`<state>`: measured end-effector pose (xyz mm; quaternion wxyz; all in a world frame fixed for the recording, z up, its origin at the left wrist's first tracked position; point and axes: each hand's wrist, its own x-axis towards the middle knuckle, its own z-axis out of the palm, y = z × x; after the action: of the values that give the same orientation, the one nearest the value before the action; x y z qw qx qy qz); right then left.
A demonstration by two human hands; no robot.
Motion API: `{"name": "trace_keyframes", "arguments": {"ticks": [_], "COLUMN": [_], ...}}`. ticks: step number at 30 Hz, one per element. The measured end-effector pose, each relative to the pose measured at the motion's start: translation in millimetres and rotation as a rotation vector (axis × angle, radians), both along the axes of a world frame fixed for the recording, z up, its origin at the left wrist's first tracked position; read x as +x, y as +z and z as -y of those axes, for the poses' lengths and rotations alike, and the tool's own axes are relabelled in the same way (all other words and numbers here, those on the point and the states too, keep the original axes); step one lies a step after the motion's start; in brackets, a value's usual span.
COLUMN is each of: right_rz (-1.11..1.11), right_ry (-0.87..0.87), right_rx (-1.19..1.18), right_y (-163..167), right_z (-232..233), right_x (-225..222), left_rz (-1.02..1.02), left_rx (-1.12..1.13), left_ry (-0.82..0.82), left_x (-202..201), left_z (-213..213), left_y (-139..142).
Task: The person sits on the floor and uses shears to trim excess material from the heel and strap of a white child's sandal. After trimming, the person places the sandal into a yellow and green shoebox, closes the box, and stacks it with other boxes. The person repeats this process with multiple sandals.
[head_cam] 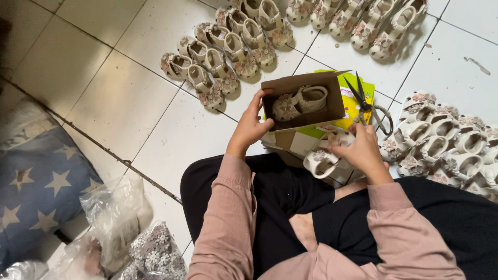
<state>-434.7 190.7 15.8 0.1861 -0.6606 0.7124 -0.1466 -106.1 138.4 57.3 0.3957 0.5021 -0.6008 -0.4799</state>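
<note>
Head: sandal in box

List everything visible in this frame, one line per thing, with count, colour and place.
cardboard box: one, brown, open, floor centre, one sandal inside
sandal: one, cream with flower, in right hand
sandals in rows: many, cream, floor top and right
scissors: one pair, dark blades, right of box
green-yellow sheet: one, under box
cushion: one, blue with pale stars, left
plastic bags: several, clear, bottom left
tiled floor: white
left hand: grips box edge
right hand: holds sandal
</note>
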Motion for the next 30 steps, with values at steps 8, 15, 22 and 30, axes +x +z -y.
{"name": "trace_keyframes", "arguments": {"ticks": [8,15,22,30], "right_rz": [1.375,1.960,1.961,2.081], "right_ry": [-0.296,-0.217,-0.396,-0.021], "right_rx": [0.368,0.298,0.178,0.121], "right_y": [-6,19,54,117], "right_z": [-41,-58,-44,-37], "right_x": [-11,16,38,24], "left_rz": [-0.012,-0.008,-0.041,0.119], "left_rx": [0.010,-0.002,-0.031,-0.130], "left_ry": [-0.010,-0.012,-0.047,-0.084], "left_x": [1,3,2,0], "left_z": [0,-2,-2,-3], "left_y": [-4,2,-1,-4]}}
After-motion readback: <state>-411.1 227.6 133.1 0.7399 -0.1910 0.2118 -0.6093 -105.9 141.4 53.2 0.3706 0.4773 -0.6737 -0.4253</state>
